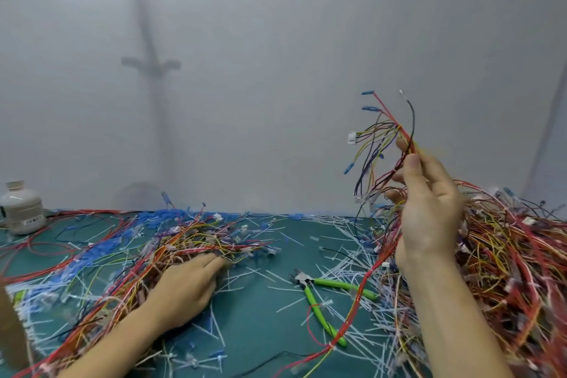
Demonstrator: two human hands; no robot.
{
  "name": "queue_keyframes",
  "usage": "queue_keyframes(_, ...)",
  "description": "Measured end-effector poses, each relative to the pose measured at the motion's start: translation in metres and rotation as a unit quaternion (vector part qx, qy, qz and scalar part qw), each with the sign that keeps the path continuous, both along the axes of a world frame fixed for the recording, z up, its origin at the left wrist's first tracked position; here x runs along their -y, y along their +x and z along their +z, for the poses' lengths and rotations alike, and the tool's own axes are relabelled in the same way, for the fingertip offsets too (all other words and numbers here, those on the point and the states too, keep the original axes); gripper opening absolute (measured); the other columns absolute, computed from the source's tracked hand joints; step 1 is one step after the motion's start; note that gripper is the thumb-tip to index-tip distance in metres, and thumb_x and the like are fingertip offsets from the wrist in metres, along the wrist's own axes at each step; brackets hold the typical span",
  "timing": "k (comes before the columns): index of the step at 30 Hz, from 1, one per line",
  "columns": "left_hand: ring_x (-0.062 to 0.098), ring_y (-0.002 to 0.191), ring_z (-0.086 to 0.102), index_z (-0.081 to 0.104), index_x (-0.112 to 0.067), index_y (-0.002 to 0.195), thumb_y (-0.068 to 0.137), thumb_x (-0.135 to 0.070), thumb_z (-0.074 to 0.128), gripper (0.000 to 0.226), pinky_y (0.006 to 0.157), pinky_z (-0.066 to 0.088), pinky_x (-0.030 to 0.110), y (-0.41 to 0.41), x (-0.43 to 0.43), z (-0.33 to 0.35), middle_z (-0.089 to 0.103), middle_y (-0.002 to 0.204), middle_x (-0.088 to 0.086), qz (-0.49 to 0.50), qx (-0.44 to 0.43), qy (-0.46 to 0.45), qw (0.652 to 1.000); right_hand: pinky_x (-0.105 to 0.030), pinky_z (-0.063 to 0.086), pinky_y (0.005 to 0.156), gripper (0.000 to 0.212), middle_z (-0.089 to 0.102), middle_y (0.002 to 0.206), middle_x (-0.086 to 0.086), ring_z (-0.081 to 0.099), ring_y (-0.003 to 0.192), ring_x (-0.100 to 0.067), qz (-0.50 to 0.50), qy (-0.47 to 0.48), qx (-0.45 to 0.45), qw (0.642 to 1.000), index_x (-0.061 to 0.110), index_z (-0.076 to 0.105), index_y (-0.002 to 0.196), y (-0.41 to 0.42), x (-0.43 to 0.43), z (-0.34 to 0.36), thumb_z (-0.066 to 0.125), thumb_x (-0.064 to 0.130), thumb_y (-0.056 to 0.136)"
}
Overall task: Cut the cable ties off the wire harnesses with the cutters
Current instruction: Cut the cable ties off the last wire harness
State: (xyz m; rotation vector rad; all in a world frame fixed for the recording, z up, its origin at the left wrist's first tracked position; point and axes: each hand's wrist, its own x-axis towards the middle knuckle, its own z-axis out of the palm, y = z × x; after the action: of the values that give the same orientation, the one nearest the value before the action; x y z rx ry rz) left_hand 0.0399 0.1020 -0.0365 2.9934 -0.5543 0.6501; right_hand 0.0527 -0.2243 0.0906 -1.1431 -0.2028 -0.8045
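Right grip clamped on harness, upper right; left grip flat, relaxed, on wires. Cutters idle, lower centre. Cut ties scattered; right heap likely remaining.

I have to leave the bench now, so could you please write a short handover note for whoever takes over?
Right hand: raised, gripping a small bundle of coloured wires by the big right-hand wire heap.
Left hand: flat on the lower left-hand wire heap, holding nothing.
Green-handled cutters: lying unheld on the teal mat between the hands.
Done: cut white cable-tie pieces litter the mat.
Left: take the cutters, clip any ties on the held bundle; which heap is finished is unclear.
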Motion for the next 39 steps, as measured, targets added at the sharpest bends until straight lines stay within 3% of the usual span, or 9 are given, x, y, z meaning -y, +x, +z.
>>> queue_keyframes(3,0.012,0.069,0.068,0.070,-0.021,0.100,0.085,-0.024,0.048,0.027,0.046,0.050,0.026,-0.002,0.022,0.015,0.070,0.087,-0.010,-0.049,0.092,-0.028,0.994,-0.015,0.048,0.058,0.023,0.061,0.093,0.007,0.055,0.074,0.000,0.022,-0.014,-0.015,1.000,0.033,0.075,0.103,0.000,-0.006,-0.002,0.055,0.024,0.101)
queue_keyframes(8,0.015,0.057,0.066,0.072,-0.021,0.084,0.086,-0.033,0.051,0.024,0.050,0.046,0.028,0.003,0.092,0.060,0.071,0.069,-0.010,-0.023,0.247,-0.107,0.963,-0.021,0.050,0.071,0.021,0.062,0.108,0.003,0.059,0.081,0.007,0.045,-0.051,-0.044,0.997,0.032,0.074,0.108,-0.001,-0.018,-0.005,0.055,0.026,0.100)
queue_keyframes(13,0.005,0.073,0.066,0.071,-0.024,0.081,0.085,-0.068,0.041,0.053,0.072,0.052,0.034,0.002,0.168,0.119,0.072,0.076,-0.008,-0.123,-0.024,-0.326,0.937,-0.032,0.050,0.098,0.027,0.061,0.127,-0.005,0.062,0.105,0.003,0.090,-0.083,-0.077,0.989,0.039,0.070,0.109,-0.006,-0.028,-0.005,0.047,0.024,0.104)
queue_keyframes(18,0.009,0.072,0.072,0.069,-0.013,0.095,0.085,-0.028,0.068,0.018,0.067,0.055,0.024,0.007,0.193,0.134,0.074,0.084,-0.001,-0.147,-0.140,-0.435,0.877,-0.013,0.052,0.066,0.037,0.056,0.136,-0.007,0.063,0.110,-0.011,0.182,-0.092,-0.104,0.973,0.023,0.059,0.135,-0.004,-0.026,0.000,0.039,0.012,0.106)
queue_keyframes(20,0.012,0.075,0.073,0.069,-0.014,0.095,0.077,-0.029,0.074,0.024,0.071,0.057,0.029,0.007,0.187,0.135,0.074,0.082,0.000,-0.120,-0.142,-0.484,0.855,-0.012,0.052,0.068,0.041,0.062,0.130,-0.002,0.067,0.103,-0.005,0.222,-0.109,-0.103,0.963,0.019,0.054,0.140,-0.004,-0.025,0.000,0.036,0.008,0.105)
queue_keyframes(25,0.018,0.087,0.072,0.069,-0.008,0.099,0.065,-0.021,0.068,0.036,0.073,0.062,0.042,0.006,0.181,0.140,0.074,0.090,0.004,-0.095,-0.102,-0.518,0.844,-0.016,0.049,0.093,0.047,0.066,0.125,0.006,0.060,0.116,-0.001,0.240,-0.197,-0.074,0.948,0.027,0.059,0.132,-0.010,-0.032,0.001,0.035,-0.001,0.101)
queue_keyframes(30,0.025,0.088,0.071,0.066,-0.011,0.106,0.075,-0.011,0.068,0.031,0.082,0.058,0.046,0.009,0.180,0.137,0.072,0.100,0.004,-0.054,-0.047,-0.525,0.848,-0.014,0.053,0.074,0.034,0.069,0.115,0.000,0.065,0.101,-0.003,0.110,-0.228,-0.078,0.964,0.031,0.073,0.109,-0.015,-0.032,0.002,0.053,0.009,0.096)
queue_keyframes(33,0.025,0.090,0.068,0.062,-0.018,0.120,0.077,-0.005,0.068,0.045,0.085,0.057,0.045,0.010,0.172,0.136,0.069,0.113,0.001,-0.043,-0.084,-0.448,0.889,-0.029,0.055,0.078,0.014,0.069,0.102,0.008,0.065,0.084,-0.007,0.020,-0.262,-0.073,0.962,0.033,0.072,0.101,-0.013,-0.028,0.001,0.064,0.026,0.091)
queue_keyframes(39,0.021,0.088,0.063,0.052,-0.028,0.133,0.078,-0.019,0.078,0.062,0.086,0.053,0.038,0.001,0.176,0.131,0.068,0.113,-0.001,-0.049,-0.089,-0.303,0.947,-0.020,0.052,0.066,0.014,0.069,0.084,0.016,0.063,0.067,-0.001,0.017,-0.282,-0.079,0.956,0.037,0.065,0.096,-0.008,-0.033,-0.006,0.072,0.030,0.087)
